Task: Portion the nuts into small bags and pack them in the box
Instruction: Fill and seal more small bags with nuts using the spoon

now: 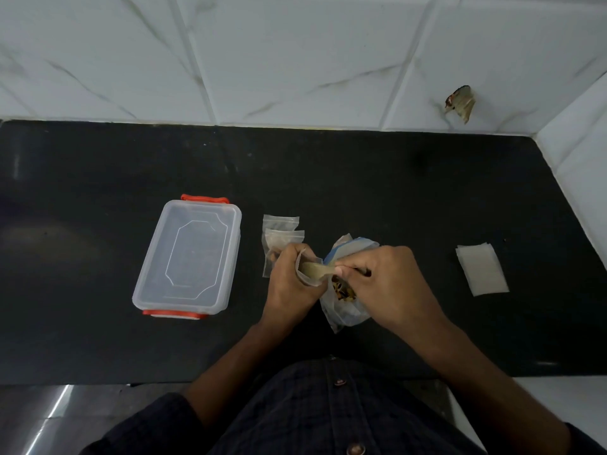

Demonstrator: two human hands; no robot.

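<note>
Left hand (289,277): we grip a small bag (312,270).
Right hand (384,280): we pinch its mouth over the nut bag (345,310).
Box (189,256): lidded, left on the bench (394,192).

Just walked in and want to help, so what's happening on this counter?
A person is portioning nuts. The left hand holds a small bag open while the right hand pinches its rim, over the big nut bag. Two small zip bags lie behind; the lidded box sits left.
</note>
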